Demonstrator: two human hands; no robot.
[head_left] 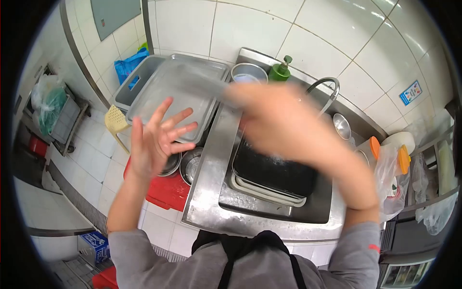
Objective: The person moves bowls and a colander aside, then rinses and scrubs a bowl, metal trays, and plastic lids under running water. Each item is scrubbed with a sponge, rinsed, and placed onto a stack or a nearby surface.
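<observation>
My left hand is raised with its fingers spread and holds nothing. It is in front of a translucent grey tray, above a red surface with metal bowls. My right hand is smeared by motion, its fingers curled over the sink. A long, flat, grey object extends left from it, too blurred to name. Below, a black tray lies on white trays in the steel sink.
Behind the sink are a metal pot, a green pump bottle and a curved faucet. A steel bowl and orange-lidded containers are on the right. A yellow stool stands at the left.
</observation>
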